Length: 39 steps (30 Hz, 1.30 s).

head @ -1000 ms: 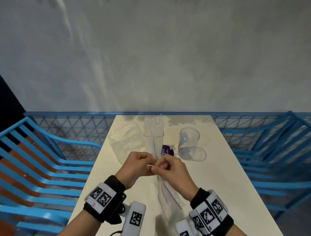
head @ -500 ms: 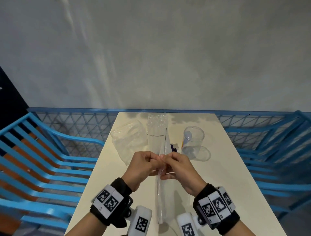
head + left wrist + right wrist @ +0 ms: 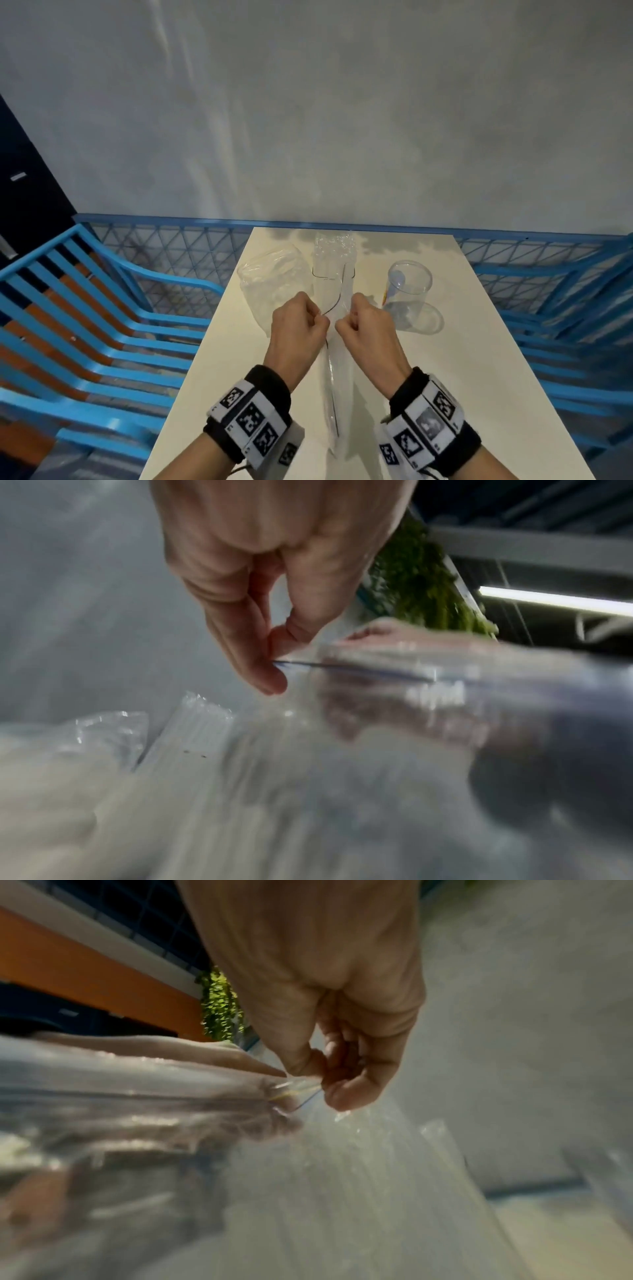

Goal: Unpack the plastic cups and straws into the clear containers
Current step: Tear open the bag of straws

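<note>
Head view: left hand (image 3: pixel 297 327) and right hand (image 3: pixel 366 329) pinch the straw bag (image 3: pixel 337 383); fingers should pull evenly apart, lest straws spill.

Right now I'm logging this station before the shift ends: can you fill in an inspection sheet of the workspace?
Surface: cream table, bare near the right edge.
Job's things: clear straw bag held upright; clear cup standing right of it; tall clear container behind.
Clutter: crumpled plastic wrap at left.
Grippers: left hand and right hand each pinch the bag's top edge.
Cables: nothing seen.
Surroundings: blue chairs, grey wall.
</note>
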Available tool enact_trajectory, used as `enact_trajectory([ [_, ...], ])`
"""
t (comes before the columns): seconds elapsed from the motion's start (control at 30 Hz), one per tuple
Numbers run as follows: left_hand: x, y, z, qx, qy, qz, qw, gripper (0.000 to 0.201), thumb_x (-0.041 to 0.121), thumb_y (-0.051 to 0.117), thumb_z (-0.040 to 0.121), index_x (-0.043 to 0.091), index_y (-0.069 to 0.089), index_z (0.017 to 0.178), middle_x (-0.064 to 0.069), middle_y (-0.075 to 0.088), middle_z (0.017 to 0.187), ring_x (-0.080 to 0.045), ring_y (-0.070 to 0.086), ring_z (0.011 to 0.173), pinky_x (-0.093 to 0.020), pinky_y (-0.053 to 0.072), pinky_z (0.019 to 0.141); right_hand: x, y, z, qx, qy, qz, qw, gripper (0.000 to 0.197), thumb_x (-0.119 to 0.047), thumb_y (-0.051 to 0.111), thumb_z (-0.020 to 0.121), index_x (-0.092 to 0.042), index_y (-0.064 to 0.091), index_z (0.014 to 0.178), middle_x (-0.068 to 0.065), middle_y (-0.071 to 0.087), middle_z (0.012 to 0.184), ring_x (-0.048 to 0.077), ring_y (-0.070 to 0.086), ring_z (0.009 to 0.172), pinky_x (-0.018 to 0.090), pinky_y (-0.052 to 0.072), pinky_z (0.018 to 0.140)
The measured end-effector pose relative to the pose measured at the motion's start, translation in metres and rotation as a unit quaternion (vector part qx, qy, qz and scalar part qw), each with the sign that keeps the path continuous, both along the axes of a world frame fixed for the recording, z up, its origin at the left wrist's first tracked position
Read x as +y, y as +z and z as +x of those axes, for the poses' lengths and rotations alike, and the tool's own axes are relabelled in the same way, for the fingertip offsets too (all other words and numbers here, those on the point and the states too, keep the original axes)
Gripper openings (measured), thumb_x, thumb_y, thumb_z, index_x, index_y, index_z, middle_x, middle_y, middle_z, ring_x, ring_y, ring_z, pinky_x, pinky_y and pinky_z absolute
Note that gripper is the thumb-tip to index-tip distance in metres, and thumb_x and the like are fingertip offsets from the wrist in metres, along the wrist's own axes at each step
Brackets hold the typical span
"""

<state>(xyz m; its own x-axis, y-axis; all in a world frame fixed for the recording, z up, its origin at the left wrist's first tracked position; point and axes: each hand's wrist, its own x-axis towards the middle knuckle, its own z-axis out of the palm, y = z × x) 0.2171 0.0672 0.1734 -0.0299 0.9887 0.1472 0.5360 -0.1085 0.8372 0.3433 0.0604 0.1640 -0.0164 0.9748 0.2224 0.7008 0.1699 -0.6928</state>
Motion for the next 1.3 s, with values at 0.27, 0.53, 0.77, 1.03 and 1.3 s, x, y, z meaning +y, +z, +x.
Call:
enact_trajectory([
  [0.27,0.004,-0.004,-0.035,0.095,-0.048,0.002,0.994,0.017,0.004,0.065,0.078,0.016,0.057,0.087,0.002,0.058,0.097,-0.018,0.066,0.081,-0.033,0.055,0.068,0.017,0.0,0.018,0.093,-0.006,-0.086,0.992,0.012,-0.004,0.056,0.086,-0.015,0.058,0.082,0.002,0.055,0.065,0.016,0.053,0.056,0.036,0.056,0.059],
  [0.53,0.026,0.017,-0.035,0.435,-0.263,-0.012,0.861,0.053,0.021,0.068,0.084,0.043,0.055,0.13,0.0,0.014,0.158,-0.031,0.02,0.144,-0.055,0.033,0.111,0.018,0.026,0.002,-0.068,0.064,0.031,0.995,0.01,-0.014,0.056,0.088,-0.015,0.066,0.087,0.0,0.058,0.079,0.014,0.052,0.072,0.019,0.033,0.06],
  [0.77,0.034,0.009,-0.038,0.266,-0.133,0.028,0.954,0.015,0.009,0.063,0.089,0.01,0.075,0.099,0.002,0.049,0.09,-0.017,0.059,0.083,-0.009,0.04,0.064,-0.003,0.017,0.002,-0.205,0.077,-0.169,0.961,0.046,-0.005,0.049,0.083,-0.024,0.039,0.124,0.003,0.053,0.115,0.027,0.054,0.096,0.035,0.037,0.07],
  [1.03,0.033,-0.003,-0.063,0.272,-0.099,-0.069,0.955,0.032,0.012,0.067,0.087,0.012,0.064,0.119,-0.006,0.052,0.121,-0.014,0.047,0.093,-0.017,0.039,0.08,0.001,-0.008,0.055,-0.102,-0.056,-0.083,0.99,0.015,-0.016,0.049,0.094,-0.022,0.059,0.104,0.006,0.06,0.108,0.025,0.059,0.097,0.037,0.049,0.078],
  [1.3,0.031,-0.004,-0.055,0.202,-0.091,-0.116,0.968,0.05,0.011,0.063,0.085,0.009,0.053,0.134,-0.008,0.054,0.136,-0.02,0.06,0.092,-0.023,0.045,0.078,-0.019,-0.034,-0.006,-0.039,-0.071,-0.108,0.991,0.05,-0.067,0.035,0.088,-0.039,0.039,0.13,-0.006,0.043,0.122,0.017,0.051,0.106,0.039,0.045,0.089],
])
